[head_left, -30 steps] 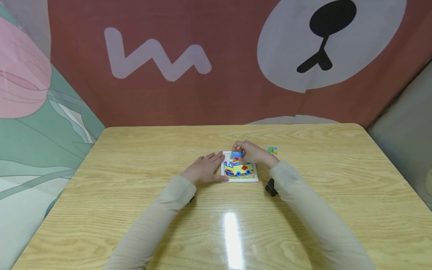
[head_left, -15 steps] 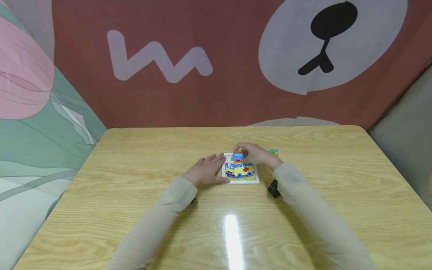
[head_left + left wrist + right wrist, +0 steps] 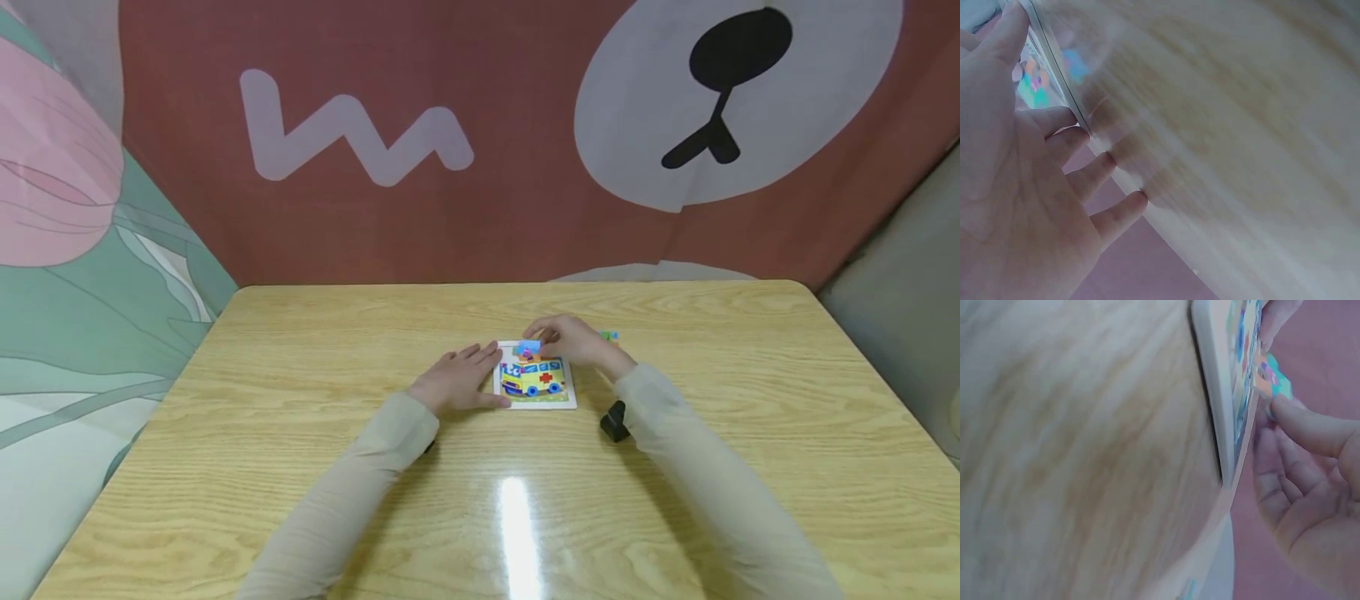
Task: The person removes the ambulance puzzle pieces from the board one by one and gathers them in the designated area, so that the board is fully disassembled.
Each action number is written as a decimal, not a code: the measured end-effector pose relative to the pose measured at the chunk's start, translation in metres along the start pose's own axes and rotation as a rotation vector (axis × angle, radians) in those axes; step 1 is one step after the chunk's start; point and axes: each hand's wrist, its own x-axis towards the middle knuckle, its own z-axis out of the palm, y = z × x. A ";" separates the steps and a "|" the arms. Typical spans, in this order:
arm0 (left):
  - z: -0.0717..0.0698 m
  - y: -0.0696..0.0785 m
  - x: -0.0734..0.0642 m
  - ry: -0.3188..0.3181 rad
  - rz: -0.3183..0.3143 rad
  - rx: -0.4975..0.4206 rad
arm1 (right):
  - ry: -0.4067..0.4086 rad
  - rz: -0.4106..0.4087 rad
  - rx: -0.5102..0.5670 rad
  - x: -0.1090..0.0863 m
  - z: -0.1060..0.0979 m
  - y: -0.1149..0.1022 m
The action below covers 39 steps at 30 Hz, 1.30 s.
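Note:
A jigsaw puzzle in a white-rimmed tray (image 3: 543, 407) lies on the table, showing a yellow ambulance with a red cross. Along the tray's left side rests my left hand (image 3: 457, 379), fingers spread; the left wrist view shows its fingertips (image 3: 1138, 199) down on the tabletop. Near the tray's top edge, my right hand (image 3: 576, 343) pinches a blue and pink puzzle piece (image 3: 529, 347) at its right side. In the right wrist view, the thumb lies against this piece (image 3: 1277, 380), which stands tilted above the tray. The fingertip behind it is hidden.
A second puzzle piece (image 3: 610, 335), green and blue, lies beyond the right wrist, partly covered by it. A small black block (image 3: 615, 422) sits at the right cuff. The wooden table (image 3: 360, 333) ends at a brown cloth backdrop (image 3: 375, 233).
My right hand has shifted slightly right, uncovering more of the pinched piece, and its wrist now covers more of the loose piece. My left hand keeps its place on the tray.

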 end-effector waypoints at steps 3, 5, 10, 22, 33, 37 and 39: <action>0.001 0.000 0.000 0.003 0.003 0.005 | 0.049 0.050 0.052 0.000 -0.001 0.003; 0.001 0.000 0.000 0.003 0.002 0.006 | 0.061 0.079 0.085 0.000 -0.002 0.004; 0.002 -0.001 0.001 -0.002 -0.004 0.001 | 0.048 0.098 0.172 -0.005 -0.007 0.006; 0.004 -0.002 0.000 0.001 0.004 -0.011 | 0.079 0.153 0.253 -0.025 -0.037 0.022; 0.002 -0.001 0.000 0.005 0.009 0.003 | 0.110 0.140 0.239 -0.049 -0.060 0.044; 0.002 -0.001 -0.001 0.003 0.006 0.000 | 0.120 0.156 0.211 -0.056 -0.065 0.052; 0.002 -0.001 -0.001 0.005 0.006 0.004 | 0.125 0.167 0.193 -0.059 -0.068 0.056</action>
